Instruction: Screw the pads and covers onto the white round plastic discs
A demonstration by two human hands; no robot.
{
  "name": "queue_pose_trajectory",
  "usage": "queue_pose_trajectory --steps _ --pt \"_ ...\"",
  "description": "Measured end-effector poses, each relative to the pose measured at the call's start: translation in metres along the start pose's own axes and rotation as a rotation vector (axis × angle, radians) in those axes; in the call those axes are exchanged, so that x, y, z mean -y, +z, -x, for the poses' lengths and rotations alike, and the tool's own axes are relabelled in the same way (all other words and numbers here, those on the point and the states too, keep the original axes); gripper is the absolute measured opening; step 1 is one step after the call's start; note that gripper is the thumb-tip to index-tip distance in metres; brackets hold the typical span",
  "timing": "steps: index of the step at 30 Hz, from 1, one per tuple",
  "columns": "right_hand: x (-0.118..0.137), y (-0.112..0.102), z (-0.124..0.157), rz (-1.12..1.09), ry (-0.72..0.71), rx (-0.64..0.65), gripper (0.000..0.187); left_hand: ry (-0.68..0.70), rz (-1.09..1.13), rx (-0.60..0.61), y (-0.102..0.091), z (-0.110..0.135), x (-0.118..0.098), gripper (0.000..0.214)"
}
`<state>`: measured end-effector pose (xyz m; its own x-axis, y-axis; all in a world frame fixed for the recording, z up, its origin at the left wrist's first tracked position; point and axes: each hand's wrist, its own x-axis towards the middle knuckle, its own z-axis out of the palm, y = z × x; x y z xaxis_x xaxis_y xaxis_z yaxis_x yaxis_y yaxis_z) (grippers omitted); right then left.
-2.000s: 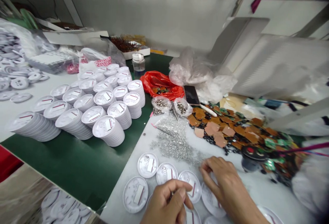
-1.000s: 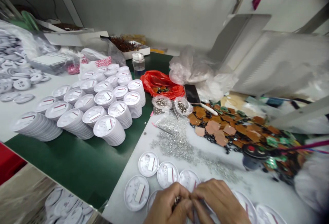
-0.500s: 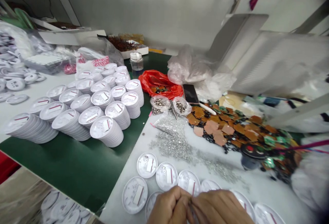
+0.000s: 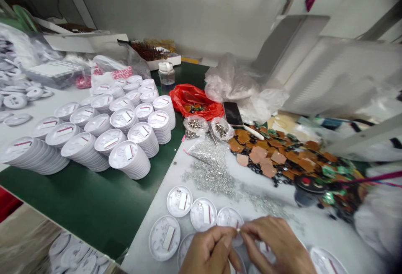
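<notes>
White plastic discs (image 4: 165, 238) lie face up around the person's two hands. The left hand (image 4: 210, 251) and right hand (image 4: 273, 240) meet fingertip to fingertip just above one disc (image 4: 230, 217), pinching a tiny pale piece (image 4: 238, 230), too small to name. Beyond that disc spreads a silver scatter of small bits (image 4: 210, 177), with copper-coloured squares (image 4: 270, 158) heaped farther off.

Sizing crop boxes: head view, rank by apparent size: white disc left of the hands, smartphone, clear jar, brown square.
White disc largest, though nearest the camera. Smartphone and clear jar look alike, so unranked. Brown square smallest.
</notes>
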<state>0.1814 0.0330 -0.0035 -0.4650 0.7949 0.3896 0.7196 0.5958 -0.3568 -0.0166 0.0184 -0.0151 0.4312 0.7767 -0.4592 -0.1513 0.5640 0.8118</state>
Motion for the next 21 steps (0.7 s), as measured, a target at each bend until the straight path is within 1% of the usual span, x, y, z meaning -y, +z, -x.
queue_pose_trajectory --steps 3,6,9,11,16,21 --pt "-0.01 0.005 -0.01 0.059 0.027 0.028 0.012 0.018 0.005 -0.04 -0.005 0.002 -0.005 0.066" --pt "-0.013 0.021 -0.015 0.114 0.054 0.044 0.025 0.046 0.014 -0.091 -0.012 0.006 -0.012 0.066" --pt "-0.012 0.037 -0.016 0.165 0.096 0.011 0.041 0.051 0.057 -0.127 -0.019 0.01 -0.018 0.066" --pt "-0.012 0.043 -0.015 0.18 0.092 0.001 0.047 0.046 0.075 -0.143 -0.022 0.013 -0.02 0.065" --pt "-0.009 0.044 -0.016 0.198 0.096 -0.004 0.052 0.036 0.069 -0.176 -0.026 0.016 -0.021 0.065" --pt "-0.006 0.039 -0.015 0.233 0.096 -0.02 0.049 0.031 0.055 -0.178 -0.027 0.018 -0.021 0.066"
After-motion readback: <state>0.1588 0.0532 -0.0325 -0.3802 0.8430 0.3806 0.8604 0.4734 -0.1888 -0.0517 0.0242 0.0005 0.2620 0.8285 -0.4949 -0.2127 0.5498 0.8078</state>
